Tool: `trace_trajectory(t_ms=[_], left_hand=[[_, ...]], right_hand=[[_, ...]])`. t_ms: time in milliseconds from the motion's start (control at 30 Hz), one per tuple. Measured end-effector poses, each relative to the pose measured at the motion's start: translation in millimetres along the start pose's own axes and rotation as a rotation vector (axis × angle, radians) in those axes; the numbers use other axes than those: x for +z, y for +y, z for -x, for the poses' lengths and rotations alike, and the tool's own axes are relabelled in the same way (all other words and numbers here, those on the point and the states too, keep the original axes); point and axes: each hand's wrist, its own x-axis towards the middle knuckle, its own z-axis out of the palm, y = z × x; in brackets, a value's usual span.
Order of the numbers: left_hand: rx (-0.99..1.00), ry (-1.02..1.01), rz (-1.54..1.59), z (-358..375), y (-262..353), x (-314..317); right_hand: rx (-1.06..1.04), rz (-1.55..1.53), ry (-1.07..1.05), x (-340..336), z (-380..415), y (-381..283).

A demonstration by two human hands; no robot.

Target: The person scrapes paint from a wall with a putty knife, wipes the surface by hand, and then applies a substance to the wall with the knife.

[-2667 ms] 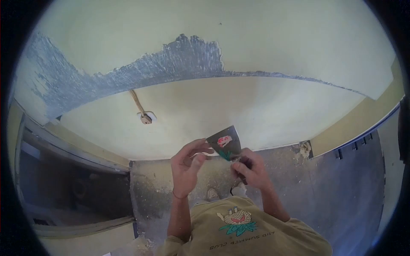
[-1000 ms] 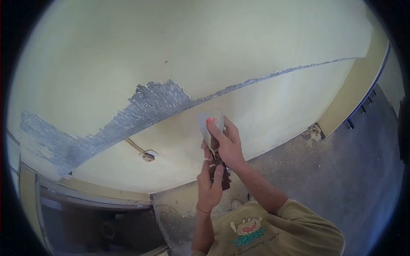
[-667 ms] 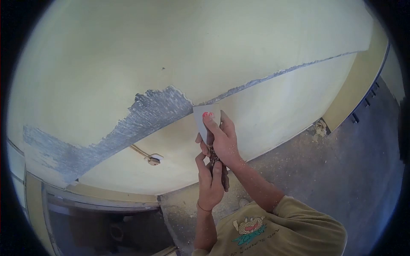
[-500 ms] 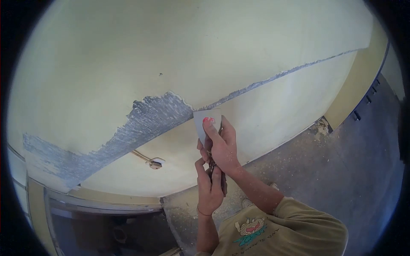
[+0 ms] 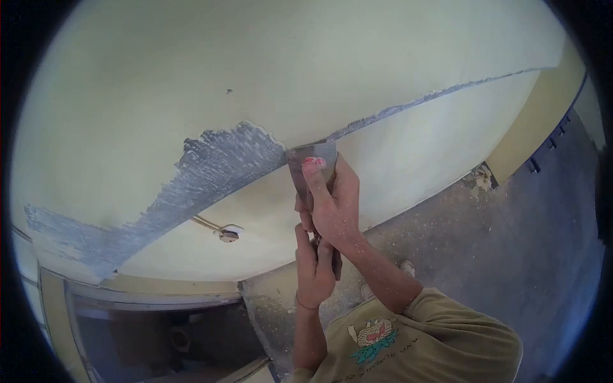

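A flat metal scraper (image 5: 299,165) has its wide edge against the lower border of the yellowish wall coating (image 5: 268,70). My right hand (image 5: 335,204) grips it near the blade, the thumb pressed flat on the blade face beside a red mark. Lower down, my left hand (image 5: 315,268) is closed round the handle end, which the fingers mostly hide. Just left of the blade is a grey patch (image 5: 217,166) of stripped wall with streaky marks and a ragged upper edge. A thin grey strip (image 5: 408,104) runs on to the right.
Below the grey band, a paler wall surface carries a small fitting (image 5: 228,233) with a short pipe. A dark opening (image 5: 185,332) with a frame lies at lower left. Flakes are scattered over the grey floor (image 5: 447,230). Crumbled debris (image 5: 480,180) lies at the wall corner.
The scraper and both hands sit slightly higher in view, and the blade face looks darker and more reflective. The wall has shifted a little up and left in view.
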Motion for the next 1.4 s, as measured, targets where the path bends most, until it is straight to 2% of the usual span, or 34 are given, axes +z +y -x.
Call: trace_trajectory(t_ms=[33, 167, 567, 700, 767, 800, 867, 967, 1033, 1100, 1167, 1200, 1233, 1267, 1300, 1333, 1400], left_hand=[[0.02, -0.008, -0.005, -1, -2, -1], [0.038, -0.026, 0.029, 0, 0, 7], [0.082, -0.063, 0.062, -8, -14, 8], [0.042, -0.078, 0.076, -14, -26, 5], [0.17, -0.086, 0.123, -21, -30, 9], [0.166, -0.085, 0.121, -20, -26, 13], [0.088, -0.051, 0.195, -10, -12, 25], [0.053, -0.08, 0.219, -6, -6, 32], [0.06, -0.053, 0.218, 0, -3, 36], [0.071, -0.037, 0.211, 4, -3, 38], [0.047, 0.012, 0.17, 11, -12, 36], [0.056, 0.009, 0.168, 11, -16, 34], [0.15, 0.066, 0.134, 10, -19, 33], [0.243, 0.122, 0.104, 10, -20, 34], [0.251, 0.118, 0.11, 10, -20, 35], [0.196, 0.124, 0.203, 11, -19, 35], [0.144, 0.123, 0.293, 14, -21, 34]], right_hand=[[-0.106, 0.002, 0.045, 3, -2, 2], [-0.047, -0.028, 0.073, 0, 1, -5], [-0.104, 0.082, 0.031, -8, -5, -3], [-0.06, 0.099, 0.024, -11, -7, -4], [-0.124, 0.182, 0.06, -11, -8, -3], [-0.119, 0.181, 0.062, -11, -9, -6], [-0.104, 0.186, -0.011, -15, -9, -15], [-0.035, 0.238, -0.063, -20, -9, -24], [-0.06, 0.233, -0.057, -22, -4, -28], [0.126, 0.305, -0.104, -32, 7, -37], [0.04, 0.289, -0.119, -55, 19, -13], [-0.071, 0.42, -0.175, -70, 29, -4], [-0.184, 0.553, -0.228, -80, 42, 0], [-0.194, 0.555, -0.228, -87, 56, -1], [-0.119, 0.565, -0.293, -94, 70, -3], [-0.043, 0.572, -0.357, -97, 81, -6], [0.009, 0.559, -0.353, -97, 94, -14]])
